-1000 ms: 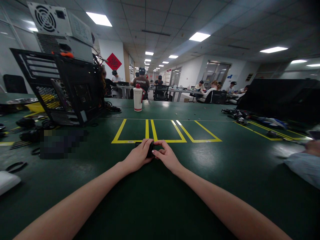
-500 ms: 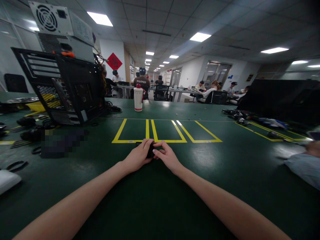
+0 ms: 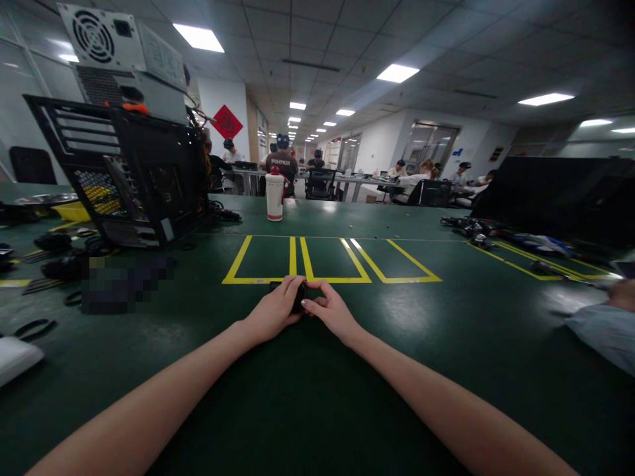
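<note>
A small black boxy object sits between my hands, just in front of the yellow tape outlines; its exact kind does not show. My left hand wraps over it, with the fingers across its top and a dark corner showing past the knuckles. Against its right end, the thumb and curled fingers of my right hand press in a pinch. Most of the object is hidden by my fingers.
Yellow tape outlines mark the green table. Beyond them stands a white bottle with a red lid. On the left is a black computer case with power supplies on top. A person's sleeve reaches in from the right.
My right thumb and fingers have shifted very slightly against the black object's right end. My left hand keeps its hold, and the object stays in place.
</note>
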`<state>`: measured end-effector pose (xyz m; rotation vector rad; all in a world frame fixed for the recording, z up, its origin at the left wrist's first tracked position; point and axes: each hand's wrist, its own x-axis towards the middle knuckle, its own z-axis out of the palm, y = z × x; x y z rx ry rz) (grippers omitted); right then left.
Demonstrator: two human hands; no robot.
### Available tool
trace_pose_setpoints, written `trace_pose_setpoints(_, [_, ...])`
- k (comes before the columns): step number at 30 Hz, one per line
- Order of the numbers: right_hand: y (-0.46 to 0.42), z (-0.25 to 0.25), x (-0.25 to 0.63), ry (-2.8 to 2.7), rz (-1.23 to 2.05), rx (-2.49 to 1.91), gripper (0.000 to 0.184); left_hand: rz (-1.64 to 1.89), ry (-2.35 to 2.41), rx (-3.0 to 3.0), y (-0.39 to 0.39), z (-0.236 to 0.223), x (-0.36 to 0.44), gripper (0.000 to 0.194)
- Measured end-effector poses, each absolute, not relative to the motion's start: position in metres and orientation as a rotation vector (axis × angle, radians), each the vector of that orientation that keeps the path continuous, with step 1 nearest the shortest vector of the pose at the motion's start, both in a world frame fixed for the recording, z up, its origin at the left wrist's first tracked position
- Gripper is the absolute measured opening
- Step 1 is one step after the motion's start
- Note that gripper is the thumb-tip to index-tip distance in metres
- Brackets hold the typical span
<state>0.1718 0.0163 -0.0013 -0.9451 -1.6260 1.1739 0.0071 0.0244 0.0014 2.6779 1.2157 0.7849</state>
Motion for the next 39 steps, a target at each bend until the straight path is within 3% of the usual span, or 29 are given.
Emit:
trace_pose_setpoints(8, [0.0166,-0.0021,0.172,-1.649,1.118,-0.915,0.023,0.797,1.227,2.682,0.0241,0.0018,0.0087,0.066])
trace_pose_setpoints(13, [0.0194,-0.0037,0.1714,-1.608,1.148,-0.945,0.033,0.79,1.231,2.674,0.0238,0.0022,0.0083,0.066])
trace_pose_setpoints(21, [0.0159,-0.0016,0.1729,-1.655,1.134,-0.978,0.035,0.78,1.231,2.664,0.0238,0.0018,0.0071,0.066])
trace_pose_setpoints(27, [0.0162,-0.0004,0.1728,-1.631,1.151,-0.935,0.024,0.778,1.221,2.671,0.0239,0.0013,0.0069,0.067])
trace_pose_setpoints(39, [0.0196,-0.005,0.1728,-1.636,1.084,-1.017,0.036,0.79,1.233,2.676,0.0243,0.0025,0.0089,0.063])
